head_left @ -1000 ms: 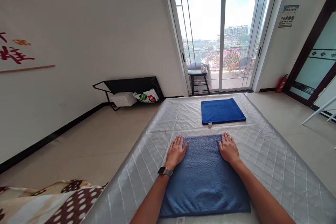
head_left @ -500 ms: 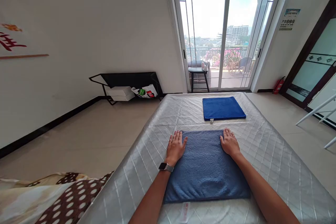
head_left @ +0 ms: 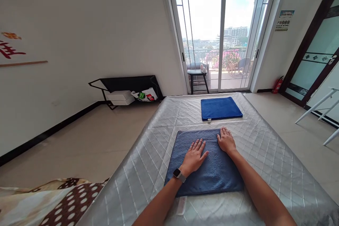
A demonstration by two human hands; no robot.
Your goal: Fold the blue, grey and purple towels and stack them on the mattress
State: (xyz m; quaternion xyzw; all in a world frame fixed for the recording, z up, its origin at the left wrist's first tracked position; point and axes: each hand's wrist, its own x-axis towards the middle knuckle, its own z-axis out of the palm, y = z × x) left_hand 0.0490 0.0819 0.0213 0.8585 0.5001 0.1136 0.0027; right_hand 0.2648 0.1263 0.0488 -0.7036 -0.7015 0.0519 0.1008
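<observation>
A greyish-blue towel [head_left: 212,173] lies spread flat on the quilted silver mattress [head_left: 143,169], its near edge slightly rumpled. My left hand [head_left: 192,157] rests palm down on the towel's left-middle part, fingers spread, with a watch on the wrist. At the far right corner of the towel, my right hand [head_left: 226,139] lies flat with its fingers stretched out. Beyond both hands, a folded bright blue towel [head_left: 221,108] with a small white tag sits on the mattress, touched by neither hand.
A brown polka-dot blanket [head_left: 71,204] lies at the lower left. By the left wall is a low black rack [head_left: 129,84] with a white box [head_left: 120,97]. A stool [head_left: 197,74] stands by the sliding glass door; white table legs [head_left: 317,107] are at right.
My left hand has moved from the towel's far left corner inward and nearer onto its surface. My right hand stays at the far right corner. The view has shifted slightly.
</observation>
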